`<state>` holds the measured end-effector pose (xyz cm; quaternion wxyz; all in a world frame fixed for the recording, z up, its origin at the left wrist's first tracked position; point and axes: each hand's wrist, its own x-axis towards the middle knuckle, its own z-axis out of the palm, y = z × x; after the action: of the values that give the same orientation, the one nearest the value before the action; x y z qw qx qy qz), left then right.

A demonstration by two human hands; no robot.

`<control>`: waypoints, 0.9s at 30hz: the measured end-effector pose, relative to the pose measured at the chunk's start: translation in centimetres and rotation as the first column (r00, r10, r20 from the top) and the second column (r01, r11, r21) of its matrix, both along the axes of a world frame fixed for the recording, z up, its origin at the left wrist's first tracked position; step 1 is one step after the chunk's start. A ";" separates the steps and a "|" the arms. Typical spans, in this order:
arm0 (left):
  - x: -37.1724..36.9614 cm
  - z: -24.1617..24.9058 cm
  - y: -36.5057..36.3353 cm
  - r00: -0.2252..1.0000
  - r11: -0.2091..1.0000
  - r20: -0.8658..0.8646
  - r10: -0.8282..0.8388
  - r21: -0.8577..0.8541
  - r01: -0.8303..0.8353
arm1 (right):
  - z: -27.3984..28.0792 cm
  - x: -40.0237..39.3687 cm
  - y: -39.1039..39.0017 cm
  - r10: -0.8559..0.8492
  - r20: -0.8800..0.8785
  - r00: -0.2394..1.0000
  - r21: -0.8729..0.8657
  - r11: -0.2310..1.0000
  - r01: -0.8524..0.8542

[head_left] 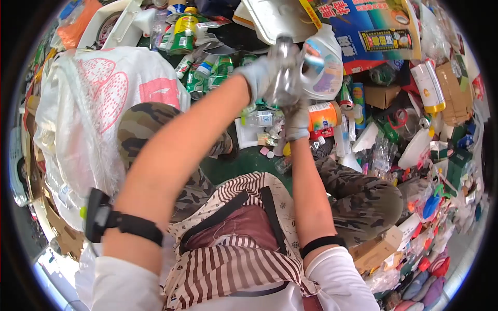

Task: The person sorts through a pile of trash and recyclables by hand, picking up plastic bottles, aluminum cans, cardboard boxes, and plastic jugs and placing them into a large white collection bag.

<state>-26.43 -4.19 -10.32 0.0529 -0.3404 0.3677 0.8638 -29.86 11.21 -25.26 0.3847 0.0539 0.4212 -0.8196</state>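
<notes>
A clear, greyish plastic bottle [284,75] is held upright in front of me, blurred by motion. My right hand [296,122], in a grey work glove, is closed around its lower end. At the bottle's left side is my left hand [255,78], in a pale glove; its fingers are smeared and partly hidden, so I cannot make out its grip. Just right of the bottle stands a white jug [332,67] with a label. An orange-labelled container [324,116] lies beside my right hand.
Green cans [223,66] and a yellow-capped green bottle [184,32] lie beyond my left arm. A big white sack [104,98] stands at left. A white tub [270,20] and a printed carton sheet [373,31] are at the back. Mixed waste [384,155] piles at right.
</notes>
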 end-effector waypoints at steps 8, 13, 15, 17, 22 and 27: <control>3.5 12.7 -2.5 0.893 0.871 -0.439 0.102 -0.394 -0.293 | -6.7 3.9 -0.9 0.987 0.028 -0.160 0.888 0.049 0.457; 3.1 13.6 -1.9 0.885 0.968 -0.400 0.239 0.033 -0.247 | -1.5 -1.1 -1.9 0.890 0.152 -0.431 0.983 -0.093 0.156; 2.5 13.9 -1.7 0.879 0.961 -0.432 0.201 -0.087 -0.263 | 0.0 -3.6 -0.7 0.961 -0.114 -0.253 0.992 0.096 -0.084; 2.8 16.3 -0.7 0.913 0.976 -0.369 0.173 -0.064 -0.210 | -0.2 -6.2 1.9 0.893 -0.438 0.100 0.850 0.448 -0.278; 5.0 18.7 1.2 0.926 0.979 -0.320 0.201 0.022 -0.205 | 8.5 -9.3 9.9 0.501 -0.399 0.768 0.479 0.828 -0.291; 8.6 18.0 0.5 0.874 0.969 -0.462 0.148 0.243 -0.035 | 7.6 -8.5 24.0 -0.016 -0.263 0.965 0.420 0.898 0.130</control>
<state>-17.82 -3.67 7.64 -0.0416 -0.1261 0.2515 0.9587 -38.34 35.23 -17.69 0.2748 0.0491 0.6362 -0.7193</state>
